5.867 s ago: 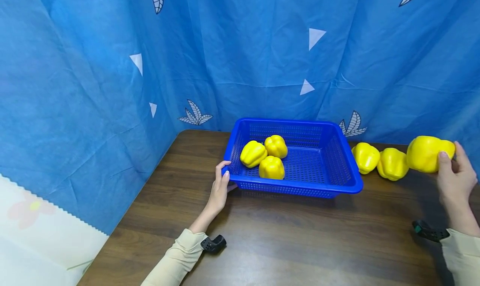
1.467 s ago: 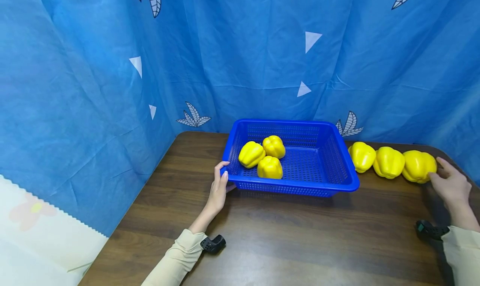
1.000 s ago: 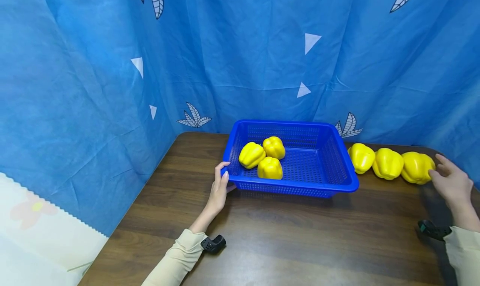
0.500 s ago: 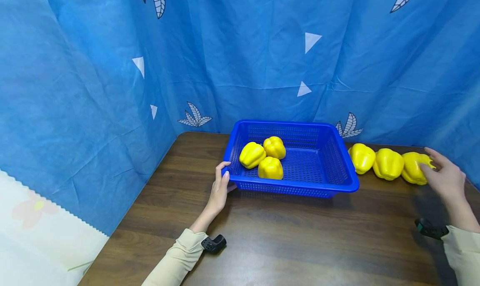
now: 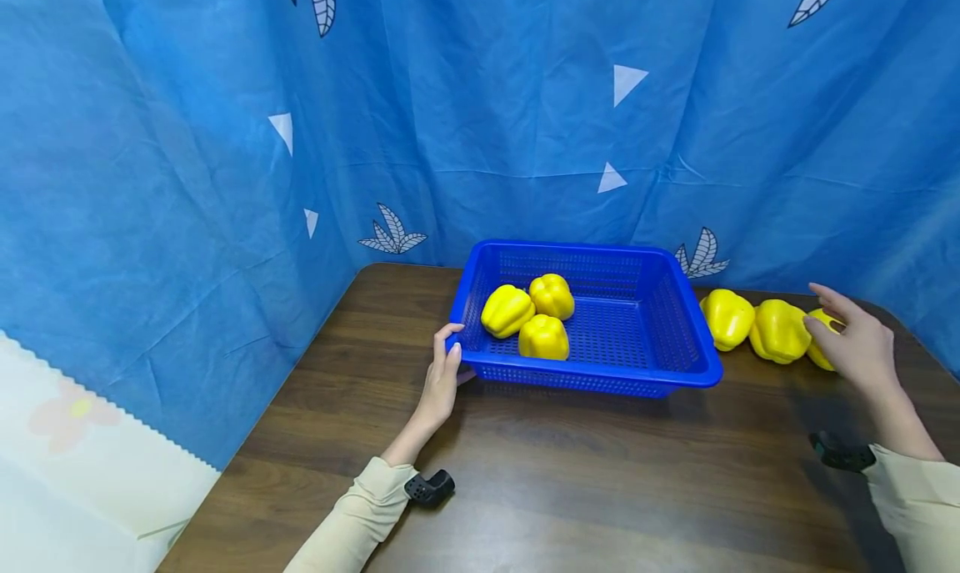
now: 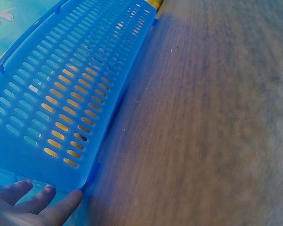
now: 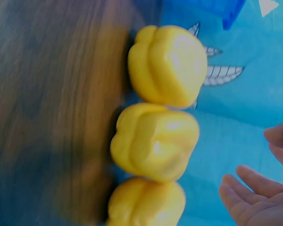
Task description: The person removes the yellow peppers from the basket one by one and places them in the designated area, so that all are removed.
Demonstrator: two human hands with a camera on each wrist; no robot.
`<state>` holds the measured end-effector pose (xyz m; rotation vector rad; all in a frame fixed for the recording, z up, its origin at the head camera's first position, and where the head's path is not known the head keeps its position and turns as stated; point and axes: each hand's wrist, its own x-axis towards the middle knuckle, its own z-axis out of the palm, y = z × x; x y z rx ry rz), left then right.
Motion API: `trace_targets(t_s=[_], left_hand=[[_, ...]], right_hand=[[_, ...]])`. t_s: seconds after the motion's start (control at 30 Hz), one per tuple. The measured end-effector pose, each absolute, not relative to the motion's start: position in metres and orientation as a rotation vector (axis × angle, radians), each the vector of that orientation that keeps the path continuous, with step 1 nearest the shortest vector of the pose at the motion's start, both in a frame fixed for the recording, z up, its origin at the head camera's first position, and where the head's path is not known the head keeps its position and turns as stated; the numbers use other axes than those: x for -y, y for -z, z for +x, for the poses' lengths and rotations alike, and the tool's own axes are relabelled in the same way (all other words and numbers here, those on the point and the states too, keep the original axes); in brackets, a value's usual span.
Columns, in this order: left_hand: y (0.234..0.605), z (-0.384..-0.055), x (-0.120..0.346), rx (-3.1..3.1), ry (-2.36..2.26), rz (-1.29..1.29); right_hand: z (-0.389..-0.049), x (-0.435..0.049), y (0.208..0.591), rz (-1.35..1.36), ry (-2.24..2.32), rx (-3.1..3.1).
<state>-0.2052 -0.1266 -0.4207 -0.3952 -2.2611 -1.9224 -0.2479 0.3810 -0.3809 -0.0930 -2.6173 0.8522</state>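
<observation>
My left hand [image 5: 438, 387] grips the near left corner of a blue plastic basket [image 5: 600, 374], thumb at the rim and fingers underneath, as the left wrist view shows. Three yellow bell peppers lie inside at the left, one of them [image 5: 543, 338] nearest the front wall. Right of the basket, three more stand in a row on the table: a left pepper [image 5: 727, 319], a middle pepper [image 5: 780, 331] and a right pepper [image 5: 819, 349]. My right hand [image 5: 862, 348] hovers over the right pepper, partly hiding it, its fingers spread and holding nothing.
The brown wooden table [image 5: 570, 490] stretches in front of the basket. A blue curtain [image 5: 495, 123] hangs along its back and left. A pale flowered cloth [image 5: 82, 473] lies beyond the left edge.
The right hand has set its lifted pepper down at the row's right end and let go. It has since drifted left over that pepper. The left hand has stayed on the basket.
</observation>
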Motion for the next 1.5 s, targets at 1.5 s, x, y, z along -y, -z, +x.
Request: trace_targets(t_s=[1.5], left_hand=[[0.432, -0.216, 0.130, 2.237, 1.933, -0.409]], right_hand=[[-0.251, -0.226, 0.344, 0.582, -0.771, 2.629]])
